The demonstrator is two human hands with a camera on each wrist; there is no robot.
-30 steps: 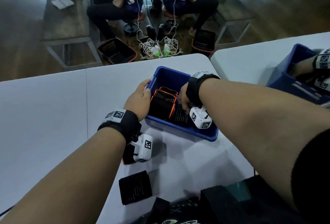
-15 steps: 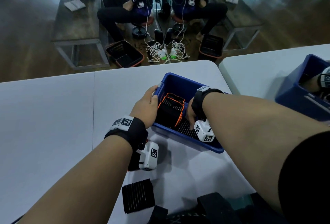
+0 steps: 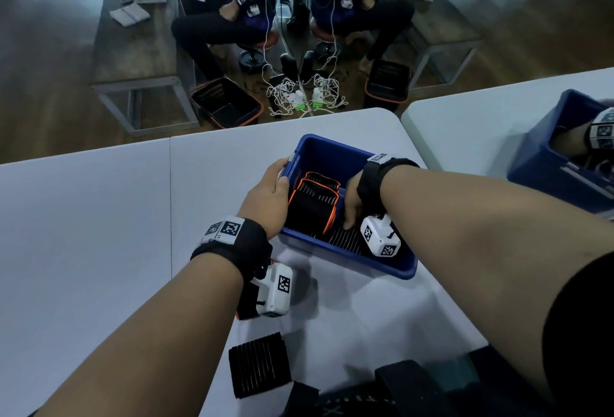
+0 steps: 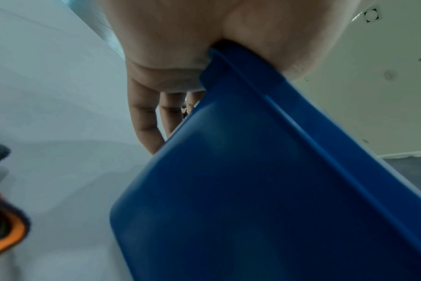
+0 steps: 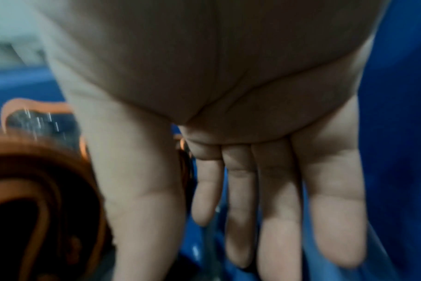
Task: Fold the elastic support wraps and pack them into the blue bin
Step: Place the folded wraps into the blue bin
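The blue bin (image 3: 335, 154) stands on the white table (image 3: 99, 234). Folded black wraps with orange trim (image 3: 314, 204) stand upright in its left half, and a flat black wrap (image 3: 345, 240) lies on its floor. My left hand (image 3: 270, 194) grips the bin's left rim; the left wrist view shows the palm (image 4: 161, 57) over the rim of the bin (image 4: 252, 190), fingers down the outside wall. My right hand (image 3: 352, 204) is inside the bin with straight fingers (image 5: 279, 199), thumb against the folded wraps (image 5: 36, 190). Another black wrap (image 3: 259, 363) lies flat near me.
A further wrap with an orange edge (image 3: 244, 305) lies partly hidden under my left wrist. A second blue bin (image 3: 531, 167) with another person's hand in it stands at the right. Dark gear (image 3: 405, 386) sits at the near edge. Beyond the table, people sit at benches.
Both hands stay where they were: left on the bin's rim, right inside beside the folded wraps. The head view has tilted, so the bin appears lower in the picture.
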